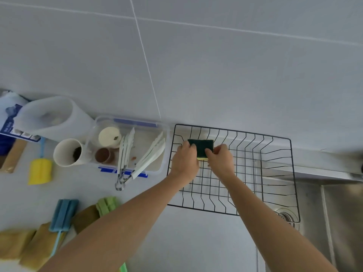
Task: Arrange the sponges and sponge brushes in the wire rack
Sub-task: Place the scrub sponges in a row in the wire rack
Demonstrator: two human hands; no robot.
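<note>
Sponge (200,149), dark green scouring face up with a yellow foam layer showing at its near edge, sits inside the wire rack (275,138) toward the rack's far-left corner. Left hand (184,160) curls round its left end; right hand (220,160) pinches its right end. Both hands hold it, neither spread wide. Cannot tell whether the sponge already rests on the rack floor or hangs just above it.

Handling judgement: light, soft, compressible; foam will squash under a hard pinch, scouring face is rough and not slippery. Best hold is by the short ends, as here, so it can be stood or laid against the rack wires.

Outside the rack, to its left: yellow sponge brush (40,170) lies well apart, beyond a clear plastic container (165,134) holding white tongs (149,156) and a white cup (67,152) beside it. Blue sponge brush (63,214) and green sponge brush (107,205) lie nearer the person, left of the rack, on yellow-brown cloths (86,216). Brushes likely light, foam heads soft, handles thin and stiff; take them by the handle.

Rack's right part overhangs a steel sink (334,213).
</note>
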